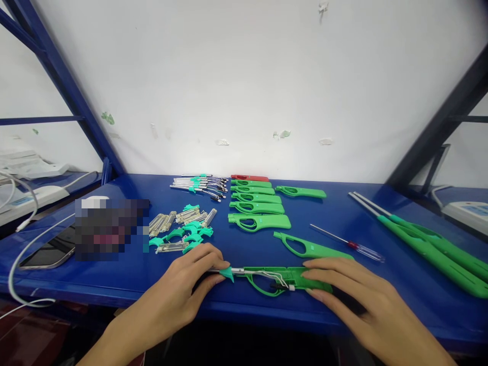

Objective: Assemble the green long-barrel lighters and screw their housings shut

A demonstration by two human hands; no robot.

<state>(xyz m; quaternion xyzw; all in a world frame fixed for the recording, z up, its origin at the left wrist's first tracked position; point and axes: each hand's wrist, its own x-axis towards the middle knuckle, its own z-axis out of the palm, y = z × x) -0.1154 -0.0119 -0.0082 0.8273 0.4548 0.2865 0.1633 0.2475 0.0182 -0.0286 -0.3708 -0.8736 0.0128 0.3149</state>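
The open green plastic handle shell (297, 275) lies near the front edge of the blue table (213, 223), hollow side up, which leaves its inside within reach. The right hand (356, 295) spreads its fingers over the wide end with the thumb at the near edge, apparently to steady it. The left hand (194, 284) pinches the teal plastic collar (227, 273) between thumb and fingers, seemingly to keep the silver metal rod (238, 271) in line with the shell's narrow end; thin white wires (267, 273) trail into the hollow. Just beyond lies a separate green plastic handle half (322, 249), and a clear-handled screwdriver (354, 246) sits past the right hand; both could hinder a forward reach there. Clear oblong plastic cartridges (163, 223) and curved teal plastic pieces (193, 238) crowd the space beyond the left hand.
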